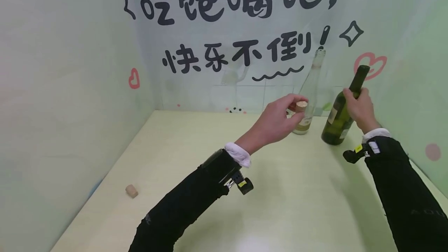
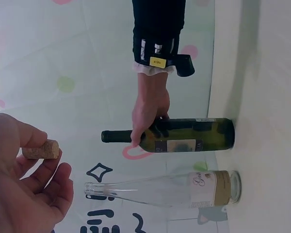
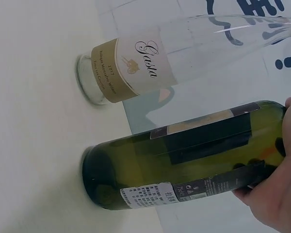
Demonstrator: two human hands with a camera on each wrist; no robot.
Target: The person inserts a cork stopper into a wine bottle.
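Between its thumb and fingers my left hand (image 1: 274, 121) pinches a cork (image 2: 42, 149), held in the air in front of the clear glass bottle (image 1: 310, 88). That bottle stands upright on the table with a cream and gold label, its mouth uncovered. My right hand (image 1: 362, 108) grips a dark green wine bottle (image 3: 184, 155) around its neck and shoulder. In the head view the green bottle (image 1: 337, 119) stands just right of the clear one, apart from it. A second cork (image 1: 131, 191) lies on the table at the left.
The pale table (image 1: 210, 135) is enclosed by a back wall (image 1: 196, 88) with black lettering, a left wall (image 1: 70, 69) and a right wall (image 1: 413, 88). Both bottles stand close to the back wall, on the right side.
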